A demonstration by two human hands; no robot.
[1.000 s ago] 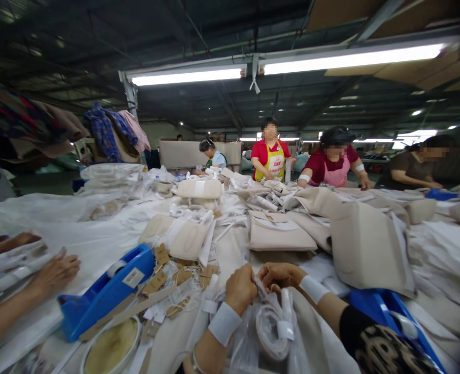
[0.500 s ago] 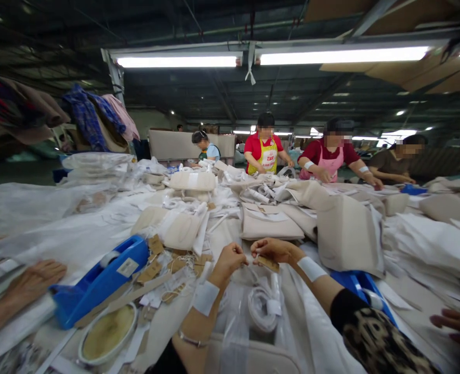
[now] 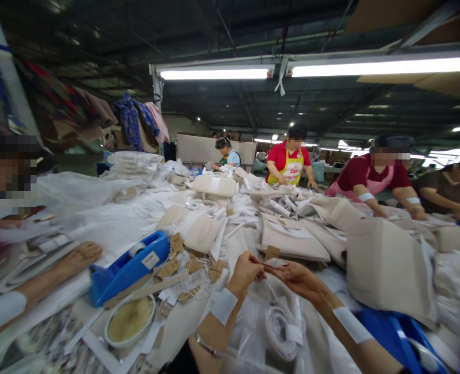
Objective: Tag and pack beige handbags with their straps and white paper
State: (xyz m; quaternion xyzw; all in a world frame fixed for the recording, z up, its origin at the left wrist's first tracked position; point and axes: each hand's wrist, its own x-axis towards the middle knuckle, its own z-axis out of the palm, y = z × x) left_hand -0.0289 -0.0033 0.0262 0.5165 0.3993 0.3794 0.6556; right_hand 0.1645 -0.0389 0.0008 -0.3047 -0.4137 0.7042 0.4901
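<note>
My left hand (image 3: 247, 270) and my right hand (image 3: 298, 278) meet fingertip to fingertip above the table. Between them they pinch a small brown cardboard tag (image 3: 272, 253) with a white slip under it. The left fingers are closed at the tag's edge, and the right hand lies palm up below it. Both wrists carry white tape bands. Under the hands lies a clear plastic bag (image 3: 253, 332) holding a coiled white strap (image 3: 282, 327). A heap of loose brown tags (image 3: 186, 267) with strings sits just left of my left hand.
A blue tape dispenser (image 3: 130, 265) and a round tin of yellowish sponge (image 3: 130, 321) stand to the left. A co-worker's hand (image 3: 77, 257) rests on white bags beyond them. Beige fabric bags (image 3: 385, 265) pile up at the right. Several people work across the table.
The view has swung left and down. My hands have lifted off the plastic bag and now hold a brown tag between them, the right palm turned up.
</note>
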